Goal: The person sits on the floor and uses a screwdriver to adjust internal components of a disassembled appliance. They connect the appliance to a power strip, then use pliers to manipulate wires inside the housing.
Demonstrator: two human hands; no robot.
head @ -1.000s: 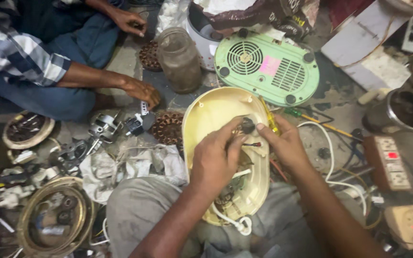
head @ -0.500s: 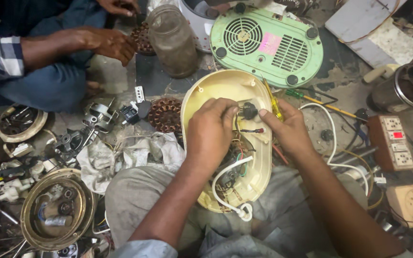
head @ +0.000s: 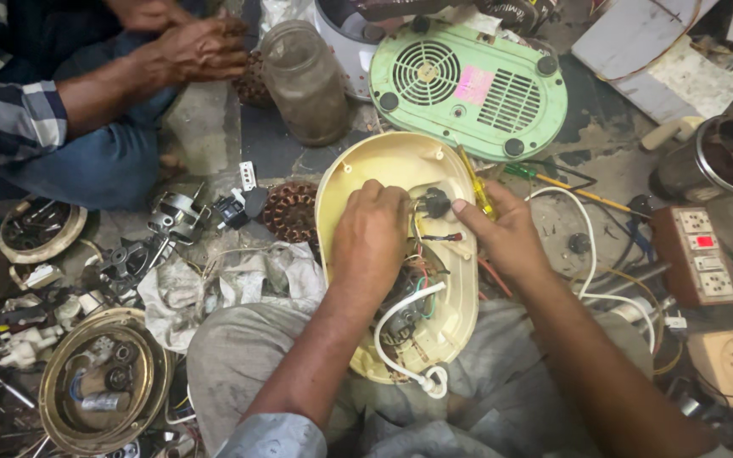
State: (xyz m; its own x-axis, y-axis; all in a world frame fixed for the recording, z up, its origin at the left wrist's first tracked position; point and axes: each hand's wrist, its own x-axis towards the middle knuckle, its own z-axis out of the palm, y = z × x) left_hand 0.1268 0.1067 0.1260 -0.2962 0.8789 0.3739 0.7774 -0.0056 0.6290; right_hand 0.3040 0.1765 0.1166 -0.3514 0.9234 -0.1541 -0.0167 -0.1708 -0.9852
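A cream oval appliance shell (head: 383, 165) lies open on my lap, its wiring and a white cord (head: 394, 326) showing inside. My left hand (head: 371, 237) rests inside the shell over the wires, fingers curled near a small black knob part (head: 434, 203). My right hand (head: 502, 233) grips the shell's right rim, a fingertip next to the black part. A yellow-handled screwdriver (head: 478, 191) lies along that rim under my right hand.
A green appliance base (head: 468, 89) and a cloudy glass jar (head: 305, 80) stand ahead. Another person (head: 53, 119) sits at the left, hands together. A copper winding (head: 288, 212), rag (head: 231, 284), brass ring (head: 103, 390), power strips (head: 702, 254) and steel cup (head: 719, 157) lie around.
My hands have shifted slightly on the shell, fingers closing in on the black part. The other person's hands have come together near the top left.
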